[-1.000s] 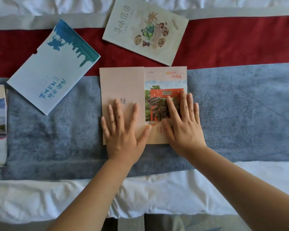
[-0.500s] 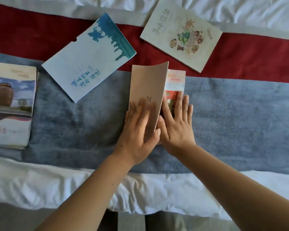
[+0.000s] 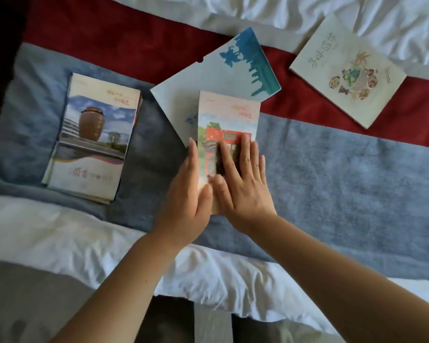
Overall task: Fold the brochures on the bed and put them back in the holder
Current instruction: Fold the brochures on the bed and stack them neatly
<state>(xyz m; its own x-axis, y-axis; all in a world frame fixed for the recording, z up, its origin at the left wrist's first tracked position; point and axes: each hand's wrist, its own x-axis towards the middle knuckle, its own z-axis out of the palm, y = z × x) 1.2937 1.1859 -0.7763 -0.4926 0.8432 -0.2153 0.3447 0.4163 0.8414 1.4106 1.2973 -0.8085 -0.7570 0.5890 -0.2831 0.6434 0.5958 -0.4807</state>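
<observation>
The folded brochure (image 3: pixel 229 112), with a red building on its cover, is held between both hands over the blue bed runner (image 3: pixel 344 181). My left hand (image 3: pixel 186 201) stands on edge along the brochure's left side, thumb at the lower corner. My right hand (image 3: pixel 243 191) lies flat on the cover, fingers spread. The brochure's upper part overlaps the lower corner of a pale blue folder (image 3: pixel 216 78) with a teal skyline print. A stack of folded brochures (image 3: pixel 94 134), topped by a brown jar picture, lies to the left.
A cream booklet (image 3: pixel 347 70) with a food drawing lies at the upper right across the red band (image 3: pixel 109 45) and white bedding. White sheet (image 3: pixel 60 231) runs along the near edge of the bed, with floor below it.
The tan left panel was swung over and the brochure closed, cover up. It now overlaps the folder's corner. The view has shifted, bringing the stack on the left fully into sight.
</observation>
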